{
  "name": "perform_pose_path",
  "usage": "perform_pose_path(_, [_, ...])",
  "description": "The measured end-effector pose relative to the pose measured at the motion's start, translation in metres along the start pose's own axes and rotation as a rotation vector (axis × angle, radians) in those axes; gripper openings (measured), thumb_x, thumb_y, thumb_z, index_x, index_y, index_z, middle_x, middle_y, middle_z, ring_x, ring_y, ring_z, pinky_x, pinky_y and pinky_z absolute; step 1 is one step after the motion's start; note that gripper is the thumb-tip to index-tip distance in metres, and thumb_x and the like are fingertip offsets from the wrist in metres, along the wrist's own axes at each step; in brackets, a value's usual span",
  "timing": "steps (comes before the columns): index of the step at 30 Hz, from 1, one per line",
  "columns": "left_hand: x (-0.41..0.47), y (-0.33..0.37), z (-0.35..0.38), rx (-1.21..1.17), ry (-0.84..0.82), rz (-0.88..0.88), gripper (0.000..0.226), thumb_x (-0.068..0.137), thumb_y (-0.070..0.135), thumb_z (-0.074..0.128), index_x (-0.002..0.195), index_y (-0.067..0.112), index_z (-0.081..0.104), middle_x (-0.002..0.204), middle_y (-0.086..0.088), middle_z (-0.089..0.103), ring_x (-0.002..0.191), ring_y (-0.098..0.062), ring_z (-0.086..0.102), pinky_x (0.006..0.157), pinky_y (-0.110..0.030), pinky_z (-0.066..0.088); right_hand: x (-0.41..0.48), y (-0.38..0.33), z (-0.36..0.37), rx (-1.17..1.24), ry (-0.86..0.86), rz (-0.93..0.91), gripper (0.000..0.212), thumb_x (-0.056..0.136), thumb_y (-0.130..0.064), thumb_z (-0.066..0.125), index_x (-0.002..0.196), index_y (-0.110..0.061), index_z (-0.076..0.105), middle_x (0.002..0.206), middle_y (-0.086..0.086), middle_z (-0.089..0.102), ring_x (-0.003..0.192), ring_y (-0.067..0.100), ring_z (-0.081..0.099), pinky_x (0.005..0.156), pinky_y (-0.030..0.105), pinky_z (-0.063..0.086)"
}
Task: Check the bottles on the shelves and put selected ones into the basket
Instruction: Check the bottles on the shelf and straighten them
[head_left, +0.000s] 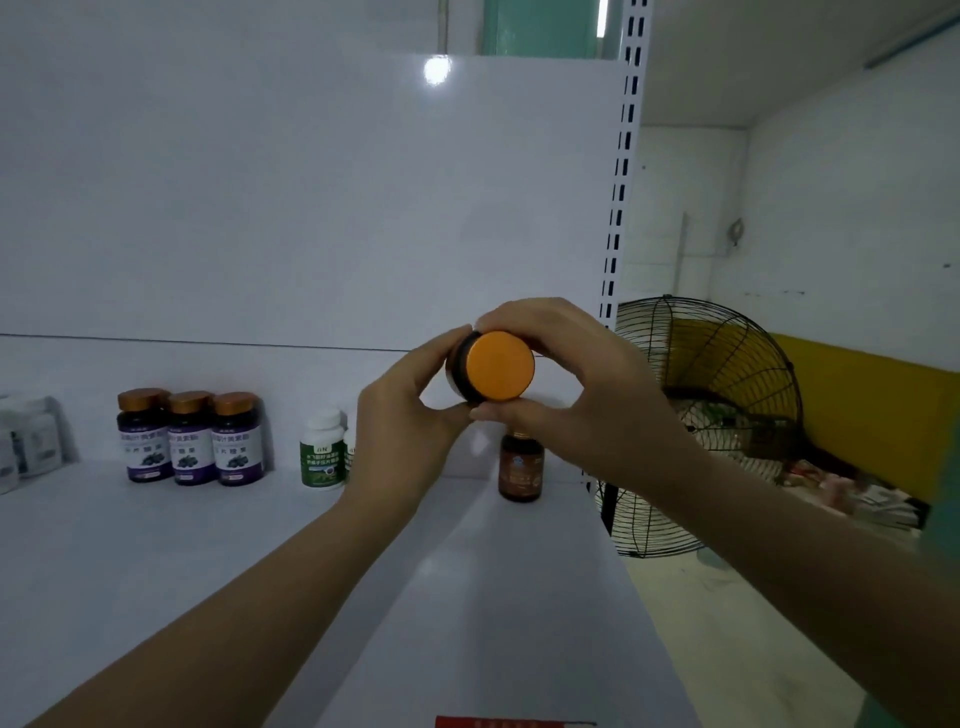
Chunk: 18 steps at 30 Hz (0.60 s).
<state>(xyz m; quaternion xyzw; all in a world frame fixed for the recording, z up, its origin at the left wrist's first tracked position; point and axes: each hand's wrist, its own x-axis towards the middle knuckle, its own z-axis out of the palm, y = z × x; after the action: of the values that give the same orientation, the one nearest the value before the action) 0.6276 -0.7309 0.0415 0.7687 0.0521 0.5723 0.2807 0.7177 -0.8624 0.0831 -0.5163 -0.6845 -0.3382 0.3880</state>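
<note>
Orange is what's catching the eye: the round orange cap of a dark bottle is pointing straight at the camera, lifted up in front of the white back panel. Both hands are wrapping it together. The left hand is cupping the bottle's body from the left side, thumb below and fingers above, while the right hand is pinching around the cap end, fingertips meeting top and bottom. So the bottle is being held in the air between two closed grips, above the white shelf, not resting on it.

Down on that shelf, a brown bottle is standing upright just below the hands, near the right edge. Further left, a white-capped bottle with a green label is standing, a second one partly hidden behind the left wrist. Left again, three dark bottles with purple labels and copper caps are lining up side by side, touching. At the far left edge, blurry pale containers are sitting; their labels can't be read.

Off to the right, past the slotted upright, a black wire-caged fan is standing on the floor beside a yellow wall band.
</note>
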Motion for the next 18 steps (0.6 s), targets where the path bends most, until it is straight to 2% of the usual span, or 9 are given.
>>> perform_pose_path(2, [0.006, 0.006, -0.004, -0.049, -0.095, -0.043, 0.057, 0.068, 0.019, 0.081, 0.115, 0.037, 0.056, 0.104, 0.036, 0.054, 0.097, 0.021, 0.052, 0.081, 0.004, 0.036, 0.006, -0.003, -0.005, 0.129, -0.037, 0.146, 0.054, 0.077, -0.024, 0.076, 0.125, -0.013, 0.056, 0.119, -0.006, 0.06, 0.113, 0.003, 0.055, 0.097, 0.016, 0.045])
perform_pose_path(4, [0.014, 0.018, -0.011, -0.138, -0.228, -0.181, 0.047, 0.064, 0.023, 0.083, 0.107, 0.029, 0.065, 0.097, 0.027, 0.066, 0.093, 0.014, 0.06, 0.08, -0.003, 0.043, 0.021, -0.004, -0.012, 0.363, -0.022, 0.402, 0.049, 0.08, -0.023, 0.073, 0.125, -0.021, 0.055, 0.118, -0.009, 0.062, 0.11, -0.001, 0.058, 0.095, 0.016, 0.047])
perform_pose_path(6, [0.021, 0.03, -0.018, -0.247, -0.312, -0.356, 0.04, 0.062, 0.027, 0.084, 0.1, 0.023, 0.07, 0.087, 0.013, 0.074, 0.083, 0.005, 0.067, 0.072, -0.005, 0.048, 0.04, 0.004, -0.017, 0.462, -0.013, 0.635, 0.039, 0.085, -0.029, 0.068, 0.121, -0.017, 0.06, 0.109, -0.006, 0.068, 0.1, 0.001, 0.065, 0.088, 0.017, 0.052])
perform_pose_path(8, [0.028, 0.039, -0.023, -0.313, -0.402, -0.539, 0.047, 0.061, 0.042, 0.079, 0.101, 0.019, 0.071, 0.085, 0.004, 0.075, 0.084, -0.002, 0.069, 0.077, -0.013, 0.052, 0.055, 0.015, -0.02, 0.53, -0.106, 0.846, 0.041, 0.087, -0.037, 0.064, 0.116, -0.008, 0.064, 0.104, 0.004, 0.071, 0.091, 0.01, 0.07, 0.083, 0.021, 0.055])
perform_pose_path(10, [0.032, 0.044, -0.026, -0.387, -0.501, -0.745, 0.063, 0.059, 0.055, 0.072, 0.104, 0.012, 0.068, 0.088, -0.004, 0.075, 0.087, -0.012, 0.071, 0.085, -0.026, 0.053, 0.062, 0.02, -0.018, 0.639, -0.219, 1.064, 0.039, 0.088, -0.038, 0.063, 0.108, -0.004, 0.066, 0.095, 0.009, 0.071, 0.076, 0.013, 0.071, 0.068, 0.022, 0.058])
perform_pose_path(12, [0.035, 0.047, -0.028, -0.458, -0.552, -0.966, 0.069, 0.06, 0.059, 0.071, 0.104, 0.006, 0.066, 0.088, -0.009, 0.075, 0.084, -0.017, 0.072, 0.081, -0.031, 0.055, 0.06, 0.019, -0.014, 0.667, -0.313, 1.256, 0.03, 0.091, -0.035, 0.061, 0.091, -0.005, 0.064, 0.084, 0.009, 0.064, 0.062, 0.013, 0.066, 0.052, 0.02, 0.056])
perform_pose_path(15, [0.035, 0.05, -0.03, -0.491, -0.626, -1.184, 0.073, 0.062, 0.058, 0.074, 0.102, -0.002, 0.064, 0.086, -0.012, 0.073, 0.082, -0.022, 0.071, 0.08, -0.034, 0.055, 0.048, 0.019, -0.007, 0.688, -0.345, 1.424, 0.029, 0.09, -0.032, 0.063, 0.086, -0.004, 0.056, 0.087, 0.016, 0.058, 0.065, 0.019, 0.063, 0.047, 0.025, 0.057])
perform_pose_path(18, [0.032, 0.047, -0.029, -0.466, -0.669, -1.23, 0.074, 0.062, 0.059, 0.073, 0.099, -0.004, 0.065, 0.081, -0.013, 0.072, 0.078, -0.022, 0.07, 0.08, -0.033, 0.055, 0.036, 0.021, -0.002, 0.745, -0.349, 1.5, 0.03, 0.089, -0.029, 0.065, 0.088, -0.001, 0.054, 0.09, 0.021, 0.058, 0.061, 0.023, 0.067, 0.047, 0.03, 0.058])
